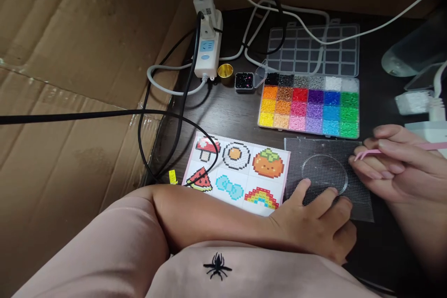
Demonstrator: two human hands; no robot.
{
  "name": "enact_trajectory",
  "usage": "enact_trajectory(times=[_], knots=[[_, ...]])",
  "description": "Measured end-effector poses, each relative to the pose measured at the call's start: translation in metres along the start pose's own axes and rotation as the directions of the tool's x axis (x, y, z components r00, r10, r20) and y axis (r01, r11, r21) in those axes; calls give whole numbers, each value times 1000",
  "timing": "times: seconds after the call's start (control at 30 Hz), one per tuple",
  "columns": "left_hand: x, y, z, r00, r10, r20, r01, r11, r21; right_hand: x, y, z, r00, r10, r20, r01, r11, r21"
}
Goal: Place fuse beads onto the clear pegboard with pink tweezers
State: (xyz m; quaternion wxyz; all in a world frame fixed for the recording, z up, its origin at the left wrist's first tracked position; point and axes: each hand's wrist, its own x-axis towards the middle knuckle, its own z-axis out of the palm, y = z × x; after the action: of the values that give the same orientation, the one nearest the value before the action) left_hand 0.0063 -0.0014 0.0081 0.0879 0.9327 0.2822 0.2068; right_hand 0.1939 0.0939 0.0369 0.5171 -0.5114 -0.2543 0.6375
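1. My right hand (394,165) pinches pink tweezers (370,152), tips near right edge of pegboard (359,202).
2. My left hand (314,226), loosely spread, overlaps its near edge.
3. Narrow gap between hands; bead box (309,102) beyond.

Pink bent-tipped tweezers (430,146) near a flat transparent pegboard (359,206), clear round piece (324,173) on top.

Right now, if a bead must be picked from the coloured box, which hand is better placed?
Probably the right hand: it holds pink tweezers close to the near right corner of the bead box. The left hand shows no tool and rests by the clear disc on the pegboard.
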Motion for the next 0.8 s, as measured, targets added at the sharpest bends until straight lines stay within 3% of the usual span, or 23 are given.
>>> enact_trajectory(times=[0.13,0.27,0.4,0.53,0.7,0.8], knots=[[-1,1,-1,1000,-3,4,3,1000,3,-1,-2,0,997,53,-59,-44,988,148],[-1,0,-4,997,10,79,-11,1000,12,2,0,-7,993,61,-98,-28,952,306],[0,2,-7,999,-18,51,18,1000,0,2,2,-11,997,-4,-77,21,973,229],[-1,3,-9,998,-45,38,44,999,22,1,1,-8,997,64,-47,-56,988,146],[-3,-1,-8,999,17,36,-21,994,111,4,3,-8,986,103,-131,-82,984,157],[-3,-4,-8,998,42,46,-48,988,146,6,6,-10,989,99,-109,-82,985,150]])
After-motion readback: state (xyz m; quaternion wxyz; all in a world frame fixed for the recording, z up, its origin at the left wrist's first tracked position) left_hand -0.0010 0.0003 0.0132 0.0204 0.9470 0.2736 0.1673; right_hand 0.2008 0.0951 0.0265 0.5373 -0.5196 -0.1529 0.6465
